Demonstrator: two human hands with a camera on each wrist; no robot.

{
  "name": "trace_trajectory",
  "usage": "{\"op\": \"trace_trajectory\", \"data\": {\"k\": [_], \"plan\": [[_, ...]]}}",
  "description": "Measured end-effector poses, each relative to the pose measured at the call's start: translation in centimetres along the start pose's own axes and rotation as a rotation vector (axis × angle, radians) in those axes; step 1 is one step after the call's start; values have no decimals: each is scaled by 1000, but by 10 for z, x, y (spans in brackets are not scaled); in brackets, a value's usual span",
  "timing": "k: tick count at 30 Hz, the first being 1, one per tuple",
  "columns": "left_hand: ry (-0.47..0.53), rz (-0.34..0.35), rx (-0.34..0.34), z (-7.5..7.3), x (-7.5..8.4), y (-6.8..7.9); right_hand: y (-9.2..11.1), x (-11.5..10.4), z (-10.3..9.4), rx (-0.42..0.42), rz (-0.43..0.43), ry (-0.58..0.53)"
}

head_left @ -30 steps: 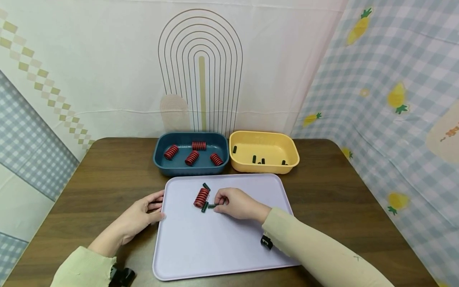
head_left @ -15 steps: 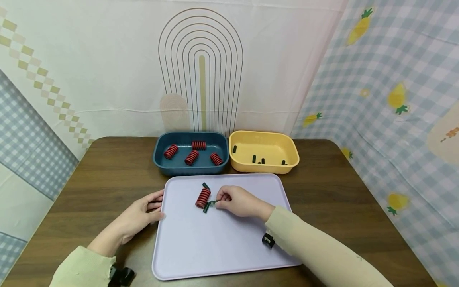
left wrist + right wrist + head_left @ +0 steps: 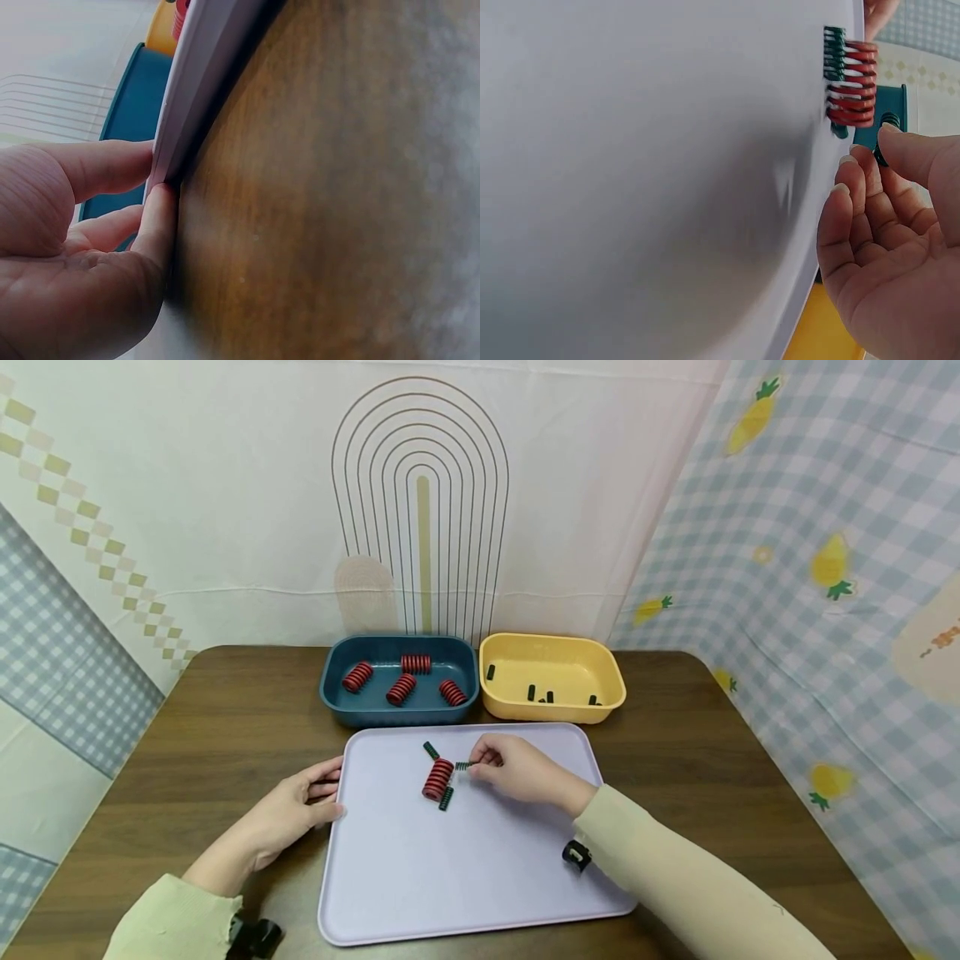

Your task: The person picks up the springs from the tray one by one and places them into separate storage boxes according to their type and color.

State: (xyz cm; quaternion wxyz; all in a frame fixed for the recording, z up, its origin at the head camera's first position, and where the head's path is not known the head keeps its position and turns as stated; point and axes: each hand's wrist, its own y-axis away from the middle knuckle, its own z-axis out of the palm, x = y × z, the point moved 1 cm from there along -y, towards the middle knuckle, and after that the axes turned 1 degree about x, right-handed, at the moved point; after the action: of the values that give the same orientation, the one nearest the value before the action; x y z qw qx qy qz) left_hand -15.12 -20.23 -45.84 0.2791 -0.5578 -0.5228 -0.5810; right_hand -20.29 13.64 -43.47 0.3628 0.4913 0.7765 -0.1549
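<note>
My right hand point(image 3: 525, 770) pinches a small green spring point(image 3: 462, 766) between thumb and fingertips over the lilac tray point(image 3: 465, 877). In the right wrist view this green spring point(image 3: 889, 118) shows partly behind the thumb. Left of that hand, a thick red spring point(image 3: 438, 779) lies on the tray. One loose green spring point(image 3: 446, 798) lies against its near right side, and another green spring point(image 3: 431, 750) sits just behind it. My left hand point(image 3: 288, 814) grips the tray's left rim; the left wrist view shows its fingers on both sides of the edge.
Behind the tray stand a blue bin point(image 3: 352, 717) with several red springs and, touching its right side, a yellow bin point(image 3: 555, 652) with several green springs. Everything rests on a brown wooden table point(image 3: 247, 710). Patterned cloth hangs behind and to the right.
My right hand has moved right and slightly back with its green spring, now apart from the others. The red spring and the nearer green spring have shifted right. The left hand has stayed put.
</note>
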Motion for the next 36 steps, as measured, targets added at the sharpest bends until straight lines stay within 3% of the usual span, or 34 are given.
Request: {"op": "trace_trajectory", "data": {"k": [16,27,36], "plan": [[-4,-8,0,0,1,0,5,9,-32,91,29,-22],[-7,-7,0,0,1,0,8,34,-71,217,47,-6],[-5,4,3,0,1,1,11,48,-101,371,70,-27]]}}
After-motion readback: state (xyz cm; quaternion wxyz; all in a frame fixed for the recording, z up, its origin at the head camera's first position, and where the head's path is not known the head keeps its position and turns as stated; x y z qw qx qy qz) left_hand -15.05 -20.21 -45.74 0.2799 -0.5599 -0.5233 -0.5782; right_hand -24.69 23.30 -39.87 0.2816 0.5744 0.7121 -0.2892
